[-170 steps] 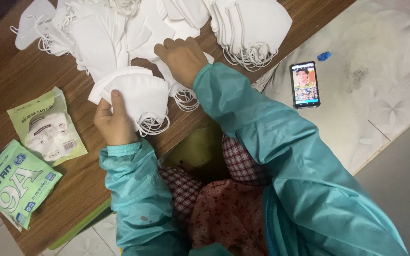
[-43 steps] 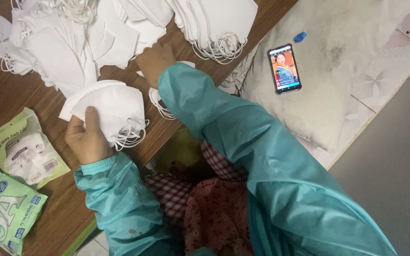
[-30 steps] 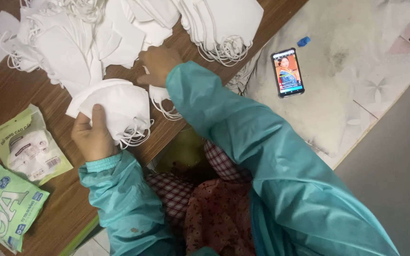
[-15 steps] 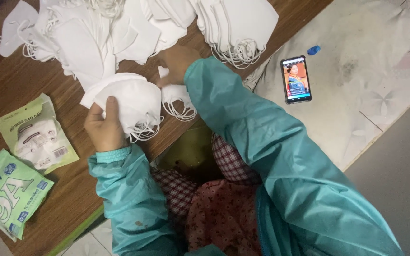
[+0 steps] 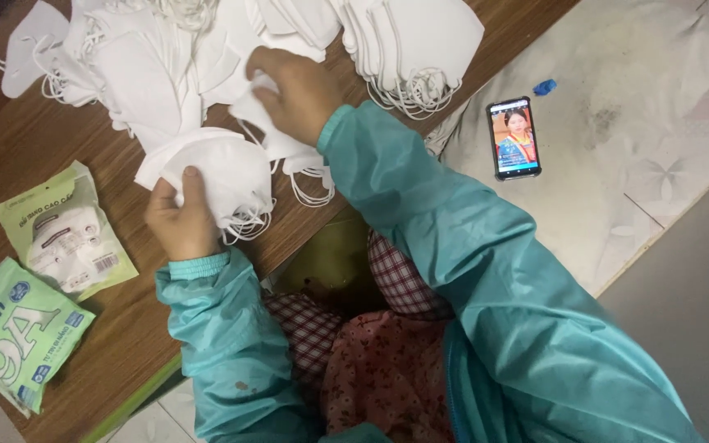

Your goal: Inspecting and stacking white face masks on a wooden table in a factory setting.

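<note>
My left hand [image 5: 180, 220] grips a stack of folded white face masks [image 5: 223, 168] near the front of the brown wooden table [image 5: 18, 139], thumb on top. My right hand [image 5: 297, 86] reaches over it and closes on a single white mask [image 5: 260, 111] at the edge of the big loose pile of white masks [image 5: 149, 57]. Elastic ear loops [image 5: 309, 193] hang from the masks below my right wrist. Both arms wear teal sleeves.
Another neat stack of masks [image 5: 420, 45] lies at the back right of the table. Two green mask packets [image 5: 63, 230] [image 5: 18, 332] lie at the left. A phone [image 5: 513, 138] with a lit screen and a small blue cap [image 5: 544, 86] rest on a pale mat on the floor.
My right hand has moved up from the held stack into the loose pile and taken hold of one mask. My left hand still holds its stack.
</note>
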